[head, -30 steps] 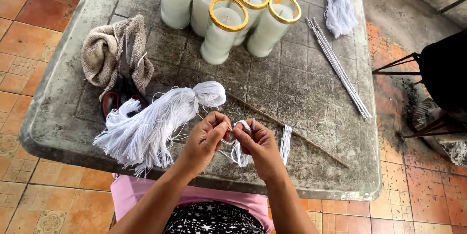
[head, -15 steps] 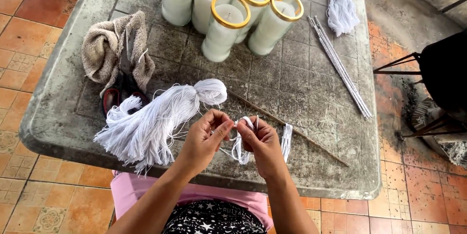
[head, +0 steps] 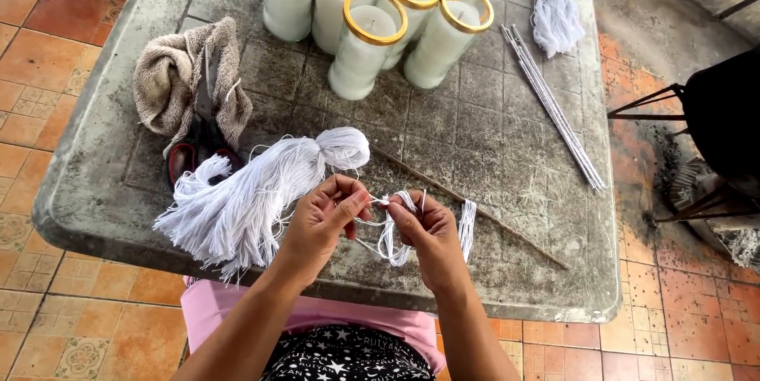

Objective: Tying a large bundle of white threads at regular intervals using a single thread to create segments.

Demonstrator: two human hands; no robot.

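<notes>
My left hand (head: 321, 219) and my right hand (head: 427, 231) meet over the near edge of a grey stone table (head: 491, 136). Both pinch the same few white wick strings (head: 389, 232), which loop and hang between the fingers. Just left of my left hand lies a big tied bundle of white strings (head: 253, 191), knotted at its far end. More short strings (head: 467, 227) dangle beside my right hand.
Several tall white glass candles with gold rims (head: 372, 41) stand at the back. A beige cloth (head: 186, 84) lies over red-handled scissors (head: 194, 151) at left. A thin brown stick (head: 491, 219), a bunch of metal rods (head: 554, 108) and another string bundle (head: 552, 9) lie right.
My hands have stayed at the same spot, fingers working the strings slightly. The view has shifted a little; nothing on the table moved.
</notes>
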